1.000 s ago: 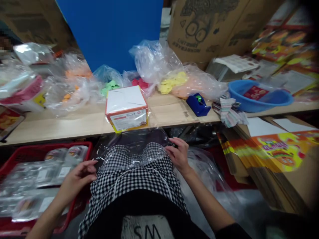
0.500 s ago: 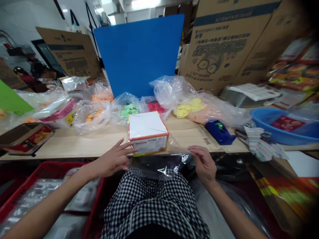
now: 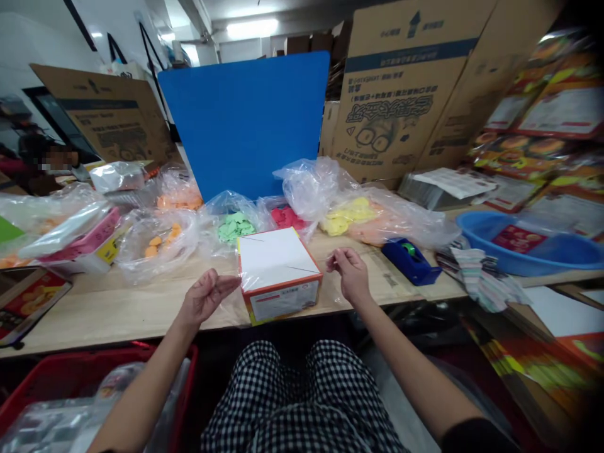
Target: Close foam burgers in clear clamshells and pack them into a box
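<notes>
A carton (image 3: 278, 258) with a white top and orange edges stands at the table's front edge, with shiny clear plastic film (image 3: 252, 280) around it. At its left side is my left hand (image 3: 205, 299), fingers closed, the fingertips against the film by the box's edge. My right hand (image 3: 350, 274) is raised just right of the box, thumb and fingers pinching a bit of the film. How much film each hand holds is hard to make out.
A blue tape dispenser (image 3: 410, 261), striped gloves (image 3: 486, 277) and a blue basin (image 3: 533, 245) lie to the right. Bags of green pieces (image 3: 234, 228), red pieces (image 3: 287, 218) and yellow pieces (image 3: 346, 216) line the back. A red crate (image 3: 51, 365) stands below left.
The film that hung over my lap is gone from there. Both hands have risen to the sides of the box, and the left fingers, spread before, have closed. The view has shifted slightly.
</notes>
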Action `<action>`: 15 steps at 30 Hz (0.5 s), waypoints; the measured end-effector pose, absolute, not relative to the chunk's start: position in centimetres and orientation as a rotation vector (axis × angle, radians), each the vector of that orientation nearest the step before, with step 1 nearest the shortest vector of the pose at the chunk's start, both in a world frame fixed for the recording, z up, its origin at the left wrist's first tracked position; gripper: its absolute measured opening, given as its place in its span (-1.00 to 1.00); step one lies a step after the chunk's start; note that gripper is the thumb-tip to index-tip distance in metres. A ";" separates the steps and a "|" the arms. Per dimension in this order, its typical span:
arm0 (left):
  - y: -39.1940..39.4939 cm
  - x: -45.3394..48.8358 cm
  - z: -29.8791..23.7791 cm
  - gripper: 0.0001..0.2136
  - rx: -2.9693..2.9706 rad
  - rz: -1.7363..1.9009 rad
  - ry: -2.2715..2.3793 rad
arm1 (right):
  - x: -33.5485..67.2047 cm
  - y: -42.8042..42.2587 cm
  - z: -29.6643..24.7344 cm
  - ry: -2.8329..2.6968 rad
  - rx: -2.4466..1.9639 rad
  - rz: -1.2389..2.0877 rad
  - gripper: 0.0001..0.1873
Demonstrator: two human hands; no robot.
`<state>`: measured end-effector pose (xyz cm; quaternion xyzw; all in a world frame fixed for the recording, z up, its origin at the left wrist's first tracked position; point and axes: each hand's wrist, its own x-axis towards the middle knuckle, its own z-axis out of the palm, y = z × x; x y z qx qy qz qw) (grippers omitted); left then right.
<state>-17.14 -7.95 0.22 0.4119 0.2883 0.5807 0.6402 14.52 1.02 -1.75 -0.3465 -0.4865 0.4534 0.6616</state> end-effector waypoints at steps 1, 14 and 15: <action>-8.0 -17.2 -0.4 -0.79 0.865 1.363 0.661 | 14.3 1.5 -1.9 -1.071 -0.792 1.080 -0.74; -7.6 -15.5 -6.1 -0.72 0.560 1.308 0.972 | 13.5 1.4 -5.6 -0.878 -1.004 1.595 -0.76; -7.5 -15.1 -6.6 -0.71 0.564 1.299 0.994 | 13.4 1.4 -5.6 -0.884 -1.016 1.619 -0.77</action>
